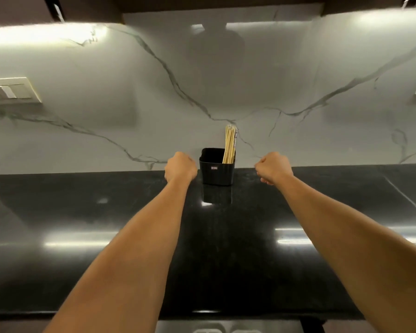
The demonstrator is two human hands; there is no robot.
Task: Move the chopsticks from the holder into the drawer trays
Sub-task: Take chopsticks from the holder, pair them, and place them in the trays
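Countertop [226, 248] | left hand [181, 167], right hand [274, 169]: fisted, seemingly empty, flanking holder [217, 173] | chopsticks [230, 147] upright inside

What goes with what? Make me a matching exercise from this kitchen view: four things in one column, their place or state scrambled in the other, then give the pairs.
Column A
1. chopsticks
2. holder
3. left hand
4. right hand

Column B
a. black, standing on the dark countertop by the marble wall
b. fist, left of the holder
c. upright, bunched at the holder's right side
d. fist, right of the holder, clear of it

Pairs: 1-c, 2-a, 3-b, 4-d
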